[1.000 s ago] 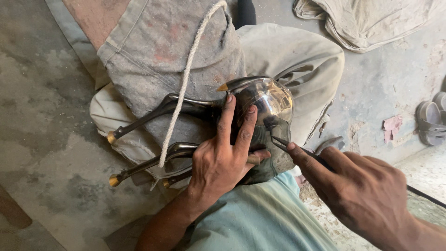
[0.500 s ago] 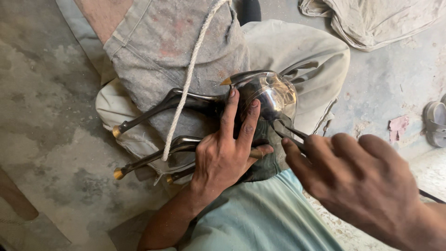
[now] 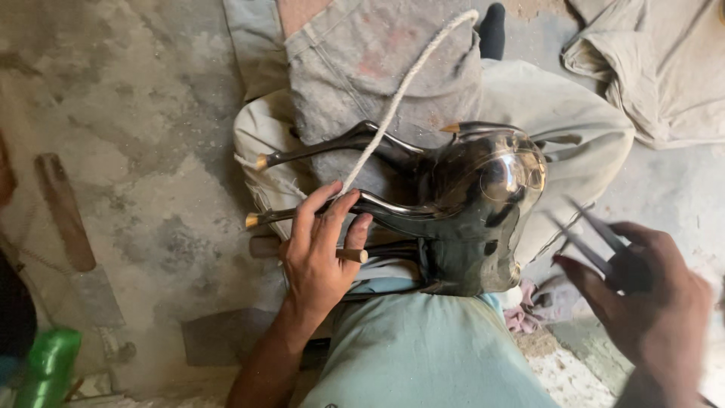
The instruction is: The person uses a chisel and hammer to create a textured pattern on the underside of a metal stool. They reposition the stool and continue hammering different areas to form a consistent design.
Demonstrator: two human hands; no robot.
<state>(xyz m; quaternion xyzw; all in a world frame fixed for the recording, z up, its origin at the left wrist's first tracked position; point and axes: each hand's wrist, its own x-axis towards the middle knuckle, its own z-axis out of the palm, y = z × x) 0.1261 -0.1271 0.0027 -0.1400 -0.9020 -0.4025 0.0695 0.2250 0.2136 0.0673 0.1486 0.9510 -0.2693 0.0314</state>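
**Left hand grips a leg of the polished metal figure; right hand blurred, holding a thin tool**

Head view: The right hand (image 3: pixel 646 302) is smeared by motion and cut off at the lower right edge, so its grip is hard to read; its fingers appear closed around a thin pointed metal tool (image 3: pixel 593 242), whose two prongs or blades stick up and to the left past the fingertips. What kind of tool it is cannot be told. The tool tips hang just to the right of the shiny metal animal figure (image 3: pixel 468 211) and do not touch it.

The left hand (image 3: pixel 321 257) comes up from the bottom of the frame, forearm angled up and to the right, palm down. Its fingers (image 3: pixel 317 215) are curled over one slim leg of the figure, with the thumb below against a second, wood-coloured rod (image 3: pixel 351 255) that is mostly hidden under the hand.

The figure lies across the person's lap on grey cloth (image 3: pixel 362 83), its rounded dark body to the right of the left fingers. Three brass-tipped legs can be counted, pointing left; a fourth brass tip shows at the top of the body. One white rope (image 3: pixel 400 98) runs from the fingertips up to the top edge.

Well to the left of the fingers lie one wooden stick (image 3: pixel 64 211) on the concrete floor (image 3: pixel 151 113) and one green bottle (image 3: pixel 49 363), cut off at the bottom corner. A crumpled beige cloth (image 3: pixel 657 68) fills the upper right corner.
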